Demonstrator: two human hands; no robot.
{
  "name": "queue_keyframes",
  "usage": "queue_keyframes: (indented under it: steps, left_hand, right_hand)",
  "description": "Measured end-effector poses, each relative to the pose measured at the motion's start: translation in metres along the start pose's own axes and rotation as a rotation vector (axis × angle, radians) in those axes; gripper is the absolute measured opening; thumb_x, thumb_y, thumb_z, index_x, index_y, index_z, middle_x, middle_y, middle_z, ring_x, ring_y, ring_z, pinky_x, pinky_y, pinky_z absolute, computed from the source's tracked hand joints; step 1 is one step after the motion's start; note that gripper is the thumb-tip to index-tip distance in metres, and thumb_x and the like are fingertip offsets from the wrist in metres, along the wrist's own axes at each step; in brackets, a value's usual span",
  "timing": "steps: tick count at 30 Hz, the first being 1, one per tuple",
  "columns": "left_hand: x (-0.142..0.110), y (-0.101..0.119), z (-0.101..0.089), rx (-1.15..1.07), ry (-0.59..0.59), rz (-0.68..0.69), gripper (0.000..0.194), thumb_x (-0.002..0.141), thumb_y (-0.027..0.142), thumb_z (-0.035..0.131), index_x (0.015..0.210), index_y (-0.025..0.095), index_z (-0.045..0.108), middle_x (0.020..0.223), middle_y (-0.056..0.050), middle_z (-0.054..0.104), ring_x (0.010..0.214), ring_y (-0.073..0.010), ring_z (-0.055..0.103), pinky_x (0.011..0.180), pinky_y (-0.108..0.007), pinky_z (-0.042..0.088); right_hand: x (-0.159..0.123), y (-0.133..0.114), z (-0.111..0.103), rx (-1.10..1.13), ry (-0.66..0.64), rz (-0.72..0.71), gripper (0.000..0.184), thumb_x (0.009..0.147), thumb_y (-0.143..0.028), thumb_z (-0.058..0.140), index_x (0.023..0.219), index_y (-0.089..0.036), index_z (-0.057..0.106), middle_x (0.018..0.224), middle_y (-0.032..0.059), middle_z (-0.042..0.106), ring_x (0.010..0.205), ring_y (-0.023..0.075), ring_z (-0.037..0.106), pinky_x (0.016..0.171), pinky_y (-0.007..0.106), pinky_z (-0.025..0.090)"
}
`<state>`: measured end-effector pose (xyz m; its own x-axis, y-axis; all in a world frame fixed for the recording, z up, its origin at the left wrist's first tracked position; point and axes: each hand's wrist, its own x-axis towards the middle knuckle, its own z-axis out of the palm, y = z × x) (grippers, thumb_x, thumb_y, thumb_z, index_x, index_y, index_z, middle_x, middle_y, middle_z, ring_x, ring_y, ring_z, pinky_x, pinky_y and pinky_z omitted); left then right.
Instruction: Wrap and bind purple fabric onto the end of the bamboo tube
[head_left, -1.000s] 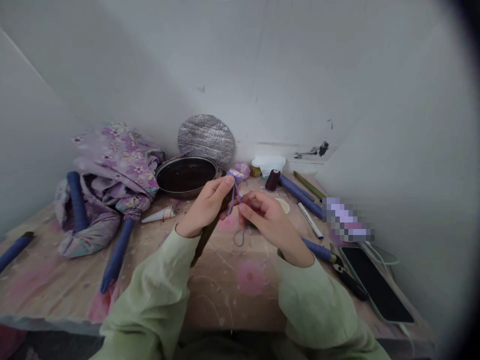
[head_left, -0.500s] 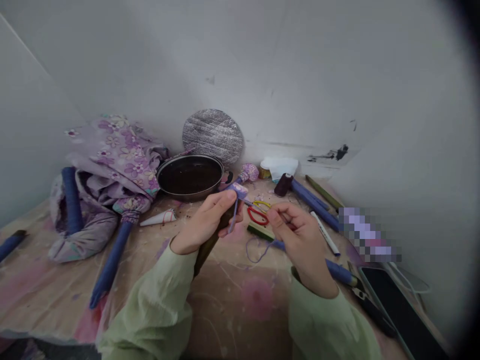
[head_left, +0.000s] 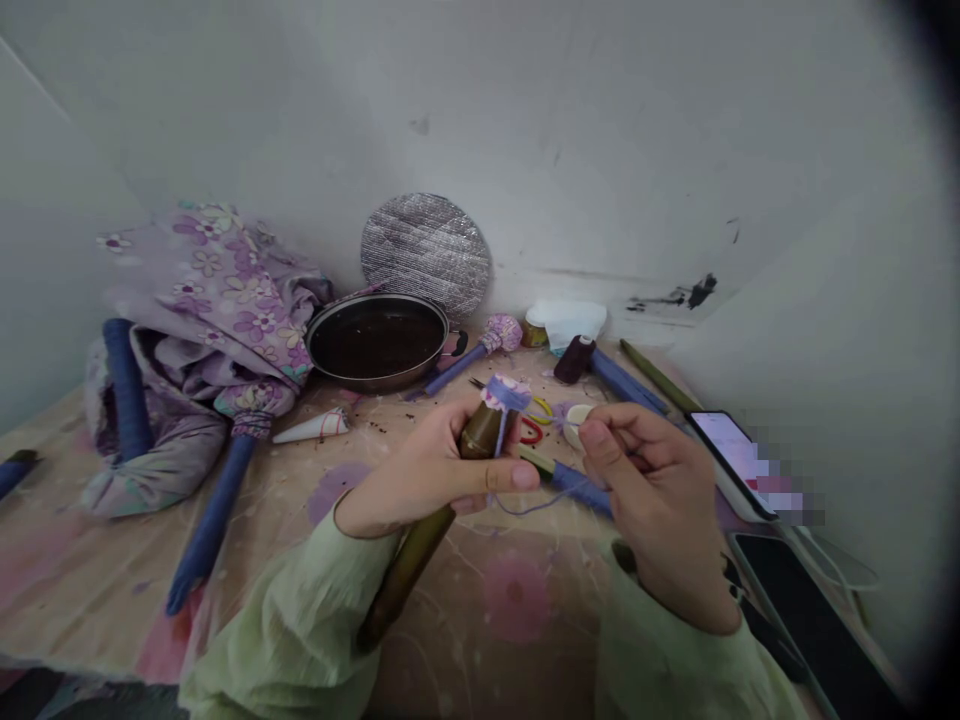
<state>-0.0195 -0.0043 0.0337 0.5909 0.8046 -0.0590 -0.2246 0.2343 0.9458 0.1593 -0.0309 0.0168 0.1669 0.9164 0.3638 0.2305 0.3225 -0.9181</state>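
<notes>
My left hand [head_left: 442,465] is closed around a brown-green bamboo stick [head_left: 409,570], which slants up and away from me. Patterned cloth and a purple band [head_left: 508,393] are wrapped about its upper end. From that band a thin purple cord [head_left: 525,508] hangs down and loops toward the right. My right hand [head_left: 652,490] is closed, thumb and fingertips pinching the purple cord. Just beyond its fingertips lies a pale round object [head_left: 576,425]. Scissors with red and yellow handles [head_left: 531,430] are partly hidden behind my left hand.
Floral cloth [head_left: 225,280] and purple-wrapped sticks [head_left: 217,520] lie left. A dark pan [head_left: 379,345] stands at the back before a silver round pad [head_left: 427,245]. To the right are a dark thread spool [head_left: 574,360], more sticks, a lit phone [head_left: 727,450] and a dark phone [head_left: 802,600].
My left hand has turned and shifted slightly right, bringing the stick's wrapped end into clearer view. My right hand has moved right and a little lower, still pinching the cord.
</notes>
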Motion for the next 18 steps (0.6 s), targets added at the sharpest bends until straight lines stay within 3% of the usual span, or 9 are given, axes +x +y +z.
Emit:
queue_keyframes:
  steps: [4,11,18]
  left_hand:
    - [-0.001,0.001,0.002,-0.172,-0.112,-0.063,0.04,0.058,0.025,0.08,0.074,0.017,0.044,0.052,0.01,0.044,0.035,0.0019,0.03,0.031,-0.01,0.024]
    - [-0.001,-0.007,0.002,-0.449,-0.402,-0.081,0.035,0.071,0.031,0.072,0.071,0.018,0.039,0.053,0.011,0.039,0.029,0.0034,0.019,0.027,-0.009,0.019]
    - [0.001,-0.012,0.002,-0.629,-0.593,-0.285,0.033,0.07,0.022,0.071,0.067,0.019,0.039,0.048,0.011,0.035,0.025,0.0016,0.016,0.024,-0.012,0.013]
  right_hand:
    - [0.0,-0.002,0.003,-0.031,-0.039,-0.004,0.019,0.081,-0.033,0.061,0.07,-0.018,0.058,0.046,-0.007,0.042,0.04,0.0043,0.033,0.036,0.016,0.024]
    - [-0.003,-0.001,0.008,-0.008,-0.091,-0.02,0.018,0.081,-0.033,0.06,0.071,-0.019,0.057,0.047,-0.0069,0.044,0.04,0.0043,0.033,0.035,0.015,0.024]
    - [-0.001,0.003,0.015,0.042,-0.138,0.02,0.02,0.082,-0.035,0.059,0.07,-0.018,0.056,0.05,-0.0066,0.043,0.04,0.0043,0.032,0.035,0.016,0.024]
